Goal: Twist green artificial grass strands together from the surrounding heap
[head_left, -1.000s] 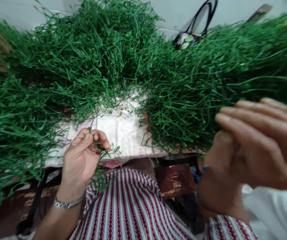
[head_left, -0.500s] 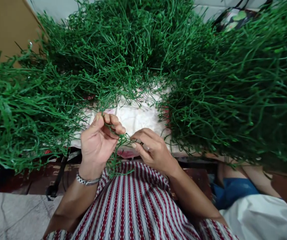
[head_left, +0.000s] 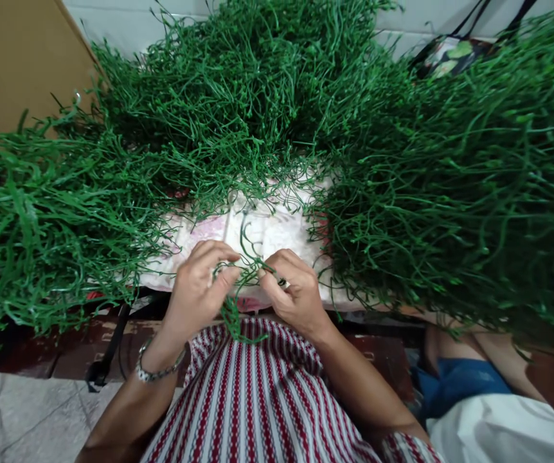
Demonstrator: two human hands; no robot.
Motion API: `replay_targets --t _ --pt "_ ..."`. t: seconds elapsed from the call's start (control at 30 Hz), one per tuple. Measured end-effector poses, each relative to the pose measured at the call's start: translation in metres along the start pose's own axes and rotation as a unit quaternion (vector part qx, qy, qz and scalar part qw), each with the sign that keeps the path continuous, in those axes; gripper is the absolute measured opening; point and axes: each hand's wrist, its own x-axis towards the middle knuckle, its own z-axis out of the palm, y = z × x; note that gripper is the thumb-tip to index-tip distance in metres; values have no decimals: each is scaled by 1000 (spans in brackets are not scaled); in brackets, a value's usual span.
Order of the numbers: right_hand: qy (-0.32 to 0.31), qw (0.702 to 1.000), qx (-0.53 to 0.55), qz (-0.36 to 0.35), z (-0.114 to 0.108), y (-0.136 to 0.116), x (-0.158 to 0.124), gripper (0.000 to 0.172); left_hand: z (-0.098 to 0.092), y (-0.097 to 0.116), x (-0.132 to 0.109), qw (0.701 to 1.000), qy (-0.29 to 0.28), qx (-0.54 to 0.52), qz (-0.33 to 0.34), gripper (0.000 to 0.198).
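Note:
Between my hands is a small cluster of thin green plastic-looking stems [head_left: 231, 315], held over the table's near edge. Its lower strands dangle in front of my striped top, and one curved strand sticks up over the cloth. My left hand [head_left: 200, 283] curls around the left side of the cluster, thumb and forefinger near each other with strands between. On the other side my right hand [head_left: 294, 289] pinches strands between thumb and bent forefinger; a ring shows on it. The exact grip points are partly hidden by the fingers.
A big green stem pile [head_left: 258, 83] rises at the back, with more heaped left [head_left: 40, 225] and right [head_left: 450, 212]. Underneath lies a pale patterned cloth [head_left: 281, 228]. A dark bag [head_left: 455, 54] is at the back right. Beside me on the right, another person's legs [head_left: 460, 373] show.
My left hand has come down from its raised, palm-up pose and turned, its fingers now close to the right hand. The right hand still pinches the stems. The view has shifted slightly.

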Motion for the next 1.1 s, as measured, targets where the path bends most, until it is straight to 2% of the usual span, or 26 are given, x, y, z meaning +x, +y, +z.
replay_targets --t 0.07,0.1,0.17,0.23,0.37,0.43,0.53,0.63,0.73,0.83,0.93,1.0,1.1 --pt "-3 1000 6 5 2 -1 0 22 2 1 -7 983 -60 157 79 11" --pt "-8 1000 11 6 3 -2 0 22 4 0 -9 971 -76 203 102 11" --pt "-22 999 24 11 6 -3 0 22 9 -3 -11 961 -73 238 121 12" --pt "-37 998 44 14 6 -4 -1 18 13 -9 -12 971 -46 209 108 14" --pt "-47 998 46 17 2 -1 -6 9 11 -17 -15 995 41 81 42 7" --pt "-71 997 23 29 1 0 -9 12 9 -18 -19 994 77 59 49 5" --pt "-109 993 -7 37 1 -1 -12 13 8 -17 -24 985 110 78 107 8" --pt "-91 996 -14 17 -4 -7 -11 13 9 -19 -27 970 105 119 185 14" --pt "-52 998 -15 -33 -14 -11 -4 23 9 -21 -29 962 62 135 228 19" --pt "-110 989 -25 -94 -19 -9 4 29 9 -21 -29 962 48 120 242 23" --pt "-168 977 -12 -127 -16 -2 6 23 11 -20 -30 962 60 101 245 25" --pt "-162 977 -22 -139 -12 3 4 19 12 -19 -31 964 58 99 239 25" --pt "-121 975 -97 -161 -8 8 -1 11 13 -20 -34 966 54 118 226 23"
